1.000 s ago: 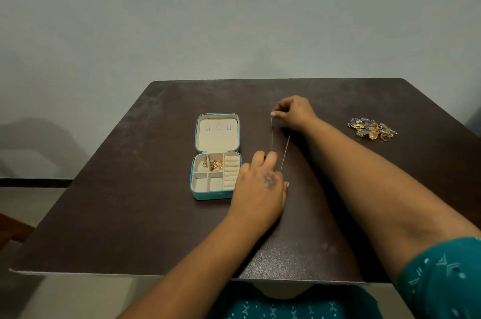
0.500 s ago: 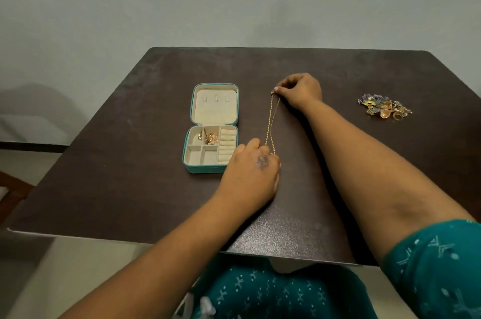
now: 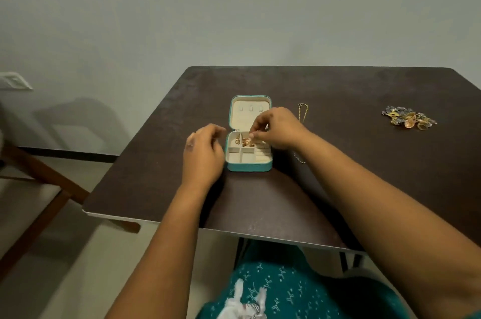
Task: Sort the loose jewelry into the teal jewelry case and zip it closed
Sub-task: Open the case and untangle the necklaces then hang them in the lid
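Note:
The teal jewelry case (image 3: 248,167) lies open on the dark table (image 3: 338,188), its cream lid (image 3: 250,110) folded back. Several gold pieces (image 3: 240,141) sit in its top-left compartment. My right hand (image 3: 279,128) hovers over the case, thumb and forefinger pinching something small just above those pieces. My left hand (image 3: 203,154) hangs beside the case's left wall, fingers loosely curled and holding nothing. A gold chain (image 3: 302,111) lies on the table right of the case, its middle hidden by my right forearm. Loose jewelry (image 3: 408,119) is heaped at the far right.
A wooden chair frame (image 3: 44,183) stands to the left of the table, below its near-left corner. A grey wall runs behind the table's far edge.
Both hands let go of the gold chain, which now lies on the table. My right hand moved left over the case; my left hand moved to the case's left side. The camera shifted.

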